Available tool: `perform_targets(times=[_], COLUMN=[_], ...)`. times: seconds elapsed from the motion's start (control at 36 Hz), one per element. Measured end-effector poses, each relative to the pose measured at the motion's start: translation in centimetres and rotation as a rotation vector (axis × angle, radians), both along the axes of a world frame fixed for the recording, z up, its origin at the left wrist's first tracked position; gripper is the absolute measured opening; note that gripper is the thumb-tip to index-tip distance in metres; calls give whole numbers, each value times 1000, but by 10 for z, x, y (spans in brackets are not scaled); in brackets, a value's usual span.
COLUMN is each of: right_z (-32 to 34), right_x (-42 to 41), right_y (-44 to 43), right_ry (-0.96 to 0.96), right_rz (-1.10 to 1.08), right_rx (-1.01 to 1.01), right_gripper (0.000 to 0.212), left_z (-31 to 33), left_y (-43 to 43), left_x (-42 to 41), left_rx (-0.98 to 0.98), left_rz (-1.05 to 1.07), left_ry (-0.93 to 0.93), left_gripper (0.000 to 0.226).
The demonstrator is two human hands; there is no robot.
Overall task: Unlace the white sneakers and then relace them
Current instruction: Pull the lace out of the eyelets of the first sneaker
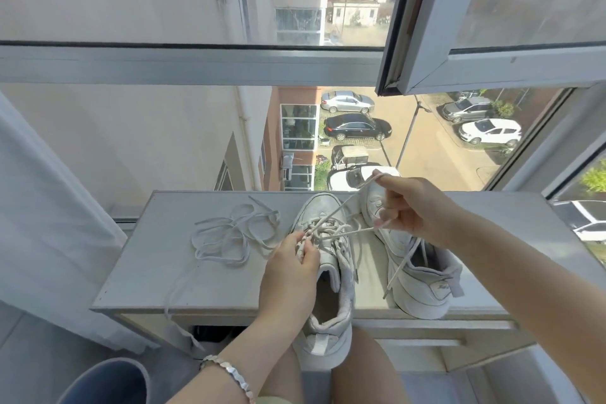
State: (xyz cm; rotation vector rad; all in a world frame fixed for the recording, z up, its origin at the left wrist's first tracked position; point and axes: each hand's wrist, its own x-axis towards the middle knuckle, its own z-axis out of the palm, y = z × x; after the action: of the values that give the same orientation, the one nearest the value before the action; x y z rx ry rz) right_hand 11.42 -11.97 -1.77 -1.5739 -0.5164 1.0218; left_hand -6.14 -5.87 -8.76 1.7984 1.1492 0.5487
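Your left hand [292,269] sits at the left side of the white leather sneaker [323,207] in the middle of the pale grey tabletop [157,272]. Thumb and fingertips are curled in, pinching the eyelet flap and its lacing. That shoe points away from you, and its heel hangs over the near edge, between your knees.

Your right hand [406,207] is raised to the right of it, over the second white sneaker [423,275]. Its fingers are curled round the flat white lace [354,231]. Two strands run taut from the eyelets of the middle shoe up to those fingers, and a loose end hangs down across the second shoe's opening. That second shoe lies tilted on the right of the table, its heel at the near edge.

A loose white shoelace [229,233] lies in tangled loops on the left of the table, with one end trailing over the near edge. A silver link bracelet [229,371] circles your left wrist. Beyond the table's far edge, the window looks down on parked cars [357,126].
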Motion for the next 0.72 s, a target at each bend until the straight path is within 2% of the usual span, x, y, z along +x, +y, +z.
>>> perform_targets(times=[0.03, 0.06, 0.08, 0.17, 0.19, 0.25, 0.31, 0.33, 0.36, 0.39, 0.44, 0.5, 0.56, 0.61, 0.67, 0.72], right_z=[-2, -4, -5, -1, 1, 5, 4, 2, -2, -6, -12, -11, -5, 4, 7, 1], right_x=[3, 6, 8, 12, 12, 13, 17, 17, 18, 18, 15, 11, 5, -7, -18, -26], right_y=[-1, -1, -2, 0, 2, 10, 19, 24, 28, 30, 31, 25, 20, 14, 12, 11], right_ry=[-3, -91, -249, -889, -1050, -1230, -1161, -1031, -897, -847, -980, -1223, -1352, -1328, -1305, -1300], right_rz=[18, 28, 24, -27, -47, -16, 61, 110, 162, 210, 243, 239, 342, 541, 645, 647], right_rx=[-41, -69, -81, -79, -82, -93, -128, -128, -121, -133, -140, -29, 58, -55, -225, -276], right_gripper=[42, 44, 46, 46, 46, 38, 15, 19, 32, 42, 45, 33, 15, 4, 14, 22], left_z=[0, 0, 1, 1, 2, 3, 4, 4, 4, 4, 4, 4, 4, 4, 2, 1], left_y=[0, 0, 0, 0, 0, -2, -3, -4, -5, -5, -5, -5, -5, -5, -5, -5], left_x=[0, -1, -1, 2, 3, 6, 9, 10, 10, 10, 9, 8, 7, 7, 7, 7], left_rx=[0, 2, 0, 6, 10, 5, -1, -2, -4, -3, 1, 7, 16, 26, 29, 29], left_rz=[-5, -9, -13, -62, -91, -125, -124, -121, -119, -123, -134, -146, -158, -163, -164, -165], left_ry=[5, 11, 17, 46, 63, 81, 78, 77, 75, 72, 69, 52, 33, 24, 21, 18], left_gripper=[38, 38, 38, 34, 33, 31, 31, 32, 34, 35, 35, 32, 27, 30, 31, 27])
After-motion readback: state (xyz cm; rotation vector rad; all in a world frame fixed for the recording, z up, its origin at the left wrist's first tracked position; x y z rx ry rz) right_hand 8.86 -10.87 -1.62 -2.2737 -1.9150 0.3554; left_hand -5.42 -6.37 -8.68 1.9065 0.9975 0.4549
